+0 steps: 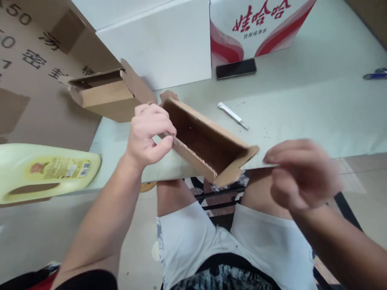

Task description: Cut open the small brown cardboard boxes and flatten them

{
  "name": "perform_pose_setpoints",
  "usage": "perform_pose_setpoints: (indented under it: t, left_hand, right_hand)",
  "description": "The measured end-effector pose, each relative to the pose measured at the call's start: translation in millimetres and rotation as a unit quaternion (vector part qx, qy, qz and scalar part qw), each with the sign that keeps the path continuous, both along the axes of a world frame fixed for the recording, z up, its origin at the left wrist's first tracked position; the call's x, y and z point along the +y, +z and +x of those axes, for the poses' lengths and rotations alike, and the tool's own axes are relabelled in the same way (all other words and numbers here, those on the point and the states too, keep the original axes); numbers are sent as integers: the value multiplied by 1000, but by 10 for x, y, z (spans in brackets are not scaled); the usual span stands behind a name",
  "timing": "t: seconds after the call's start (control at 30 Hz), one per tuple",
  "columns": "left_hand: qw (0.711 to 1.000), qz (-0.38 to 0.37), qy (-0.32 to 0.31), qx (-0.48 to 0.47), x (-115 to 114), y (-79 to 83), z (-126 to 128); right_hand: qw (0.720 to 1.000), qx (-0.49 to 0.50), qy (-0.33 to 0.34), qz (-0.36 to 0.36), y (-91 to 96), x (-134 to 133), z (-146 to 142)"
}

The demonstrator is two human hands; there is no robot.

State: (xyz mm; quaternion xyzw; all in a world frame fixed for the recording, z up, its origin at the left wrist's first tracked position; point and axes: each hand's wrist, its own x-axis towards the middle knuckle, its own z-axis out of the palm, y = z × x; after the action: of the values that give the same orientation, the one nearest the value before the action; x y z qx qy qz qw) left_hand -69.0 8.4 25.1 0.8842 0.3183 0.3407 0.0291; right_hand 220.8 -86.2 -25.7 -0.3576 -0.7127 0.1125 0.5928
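My left hand (pixel 151 131) pinches the near long edge of a small brown cardboard box (pixel 193 157). The box is open at the top, lies slantwise over the front edge of the table, and shows a dark inside. One end flap sticks out at its right end. Apart from the box, to its right, my right hand (pixel 302 173) is in the air with its fingers curved and thumb apart, blurred by motion. It appears to hold nothing. Behind the box a white utility knife (pixel 232 115) lies on the table.
Another open cardboard box (pixel 109 98) stands at the left, against a large printed carton (pixel 36 80). A yellow jug (pixel 48 171) lies at the left edge. White boxes (pixel 157 48), a red-and-white carton (pixel 256 28), a black phone (pixel 236 69) and pens (pixel 375 75) are farther back on the pale table (pixel 317 100).
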Motion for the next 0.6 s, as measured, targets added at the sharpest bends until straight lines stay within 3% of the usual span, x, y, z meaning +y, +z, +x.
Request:
perform_pose_setpoints:
  t: [0.13, 0.23, 0.3, 0.4, 0.47, 0.53, 0.6]
  left_hand:
    - [995, 33, 64, -63, -103, -237, 56]
    - [977, 82, 152, -125, -10, -360, 103]
    - [964, 113, 172, -170, 94, -403, 154]
    - [952, 143, 162, -215, 221, -403, 232]
    - [959, 126, 168, -191, 214, -355, 246]
    - [965, 99, 177, -169, 106, -281, 206]
    - [960, 68, 175, -208, -70, -202, 115]
  right_hand:
    - [994, 76, -47, -71, -79, -45, 316]
    - [984, 41, -34, -171, -239, -165, 335]
    - [973, 10, -7, -230, -320, -257, 293]
    - [965, -38, 54, -256, -363, -319, 190]
    - [964, -59, 64, -251, -340, -308, 132]
    - [965, -64, 54, -249, -272, -291, 119]
    - [965, -65, 38, -249, -151, -300, 173]
